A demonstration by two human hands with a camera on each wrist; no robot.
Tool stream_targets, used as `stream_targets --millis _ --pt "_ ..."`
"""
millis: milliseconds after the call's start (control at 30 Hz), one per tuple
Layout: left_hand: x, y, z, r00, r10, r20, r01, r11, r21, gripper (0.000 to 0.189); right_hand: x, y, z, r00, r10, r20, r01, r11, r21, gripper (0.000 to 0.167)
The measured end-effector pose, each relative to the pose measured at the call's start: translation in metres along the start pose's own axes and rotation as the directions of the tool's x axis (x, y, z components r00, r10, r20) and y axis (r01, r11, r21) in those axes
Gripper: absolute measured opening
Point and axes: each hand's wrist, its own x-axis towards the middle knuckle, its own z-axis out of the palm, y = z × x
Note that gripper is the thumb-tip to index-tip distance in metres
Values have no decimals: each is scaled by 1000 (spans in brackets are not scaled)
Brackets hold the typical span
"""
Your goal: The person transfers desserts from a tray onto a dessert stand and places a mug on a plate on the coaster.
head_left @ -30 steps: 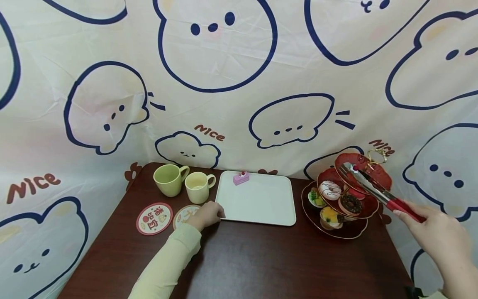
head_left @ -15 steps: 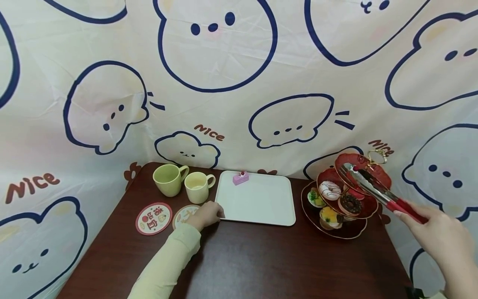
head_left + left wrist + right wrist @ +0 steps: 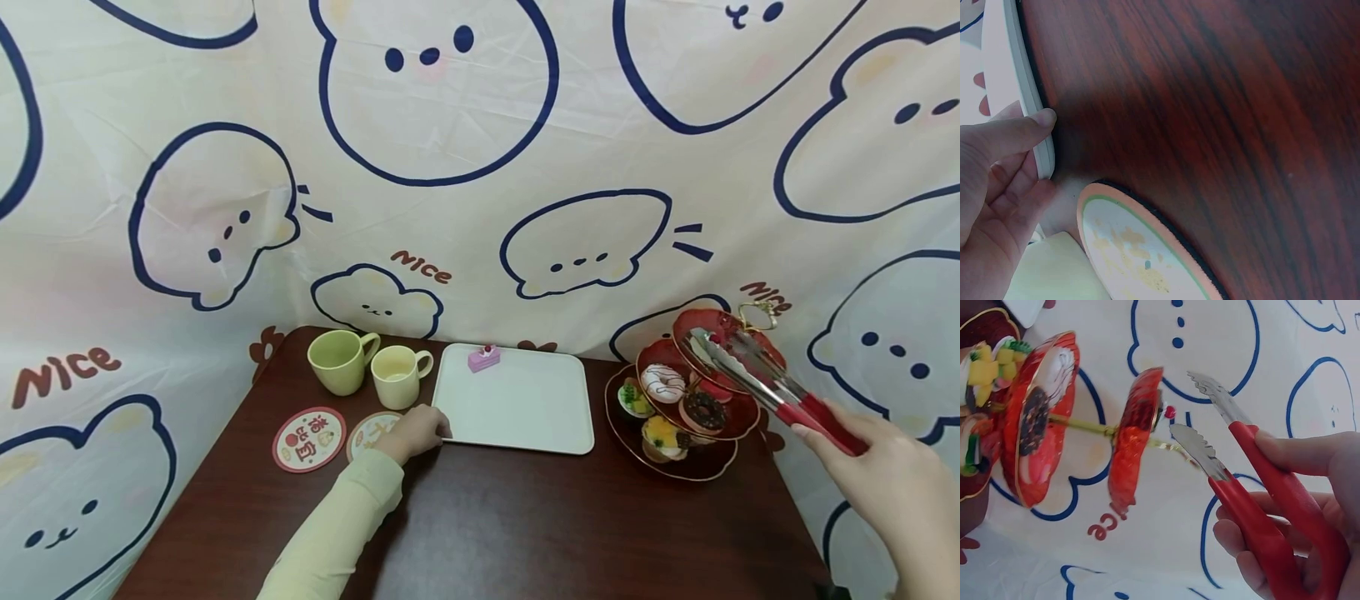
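Note:
My left hand (image 3: 416,432) pinches the near left corner of a white tray (image 3: 525,408), thumb on top and fingers beneath in the left wrist view. A small pink cake slice (image 3: 483,359) lies at the tray's back. My right hand (image 3: 892,483) holds red-handled metal tongs (image 3: 1285,487) with their tips spread apart, over the top tier of a red three-tier stand (image 3: 1125,462). On that tier a small item topped with a red cherry (image 3: 1170,412) shows partly, close to the tong tips but apart from them. Its lower part is mostly hidden.
The stand's middle tier bears a white-iced donut (image 3: 663,382) and a chocolate donut (image 3: 703,410); fruit-topped pastries (image 3: 664,437) sit below. Left of the tray are a green mug (image 3: 339,362), a pale yellow mug (image 3: 397,377) and two round coasters (image 3: 310,439). A patterned cloth (image 3: 465,233) hangs behind.
The tongs' arms have spread wider apart, and my right hand has shifted slightly right and down. My left hand stays on the tray corner.

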Motion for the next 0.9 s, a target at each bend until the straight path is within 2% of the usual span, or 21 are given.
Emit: stream_targets --millis 200,367,600,900 --pt "1 1 -3 1000 -14 1 14 1000 5 16 -2 -18 -4 1000 -10 4 10 1000 -16 82" --pt "0 1 -1 1000 -28 -7 28 1000 -1 17 1 -34 -3 997 -73 -6 73 997 -4 79" --pt "0 -1 -1 1000 -25 9 25 1000 -12 17 5 -51 13 987 -154 -35 156 986 58 77" --pt "1 -2 1 1000 -15 14 15 1000 -21 19 11 -76 45 974 -226 -25 227 960 162 72"
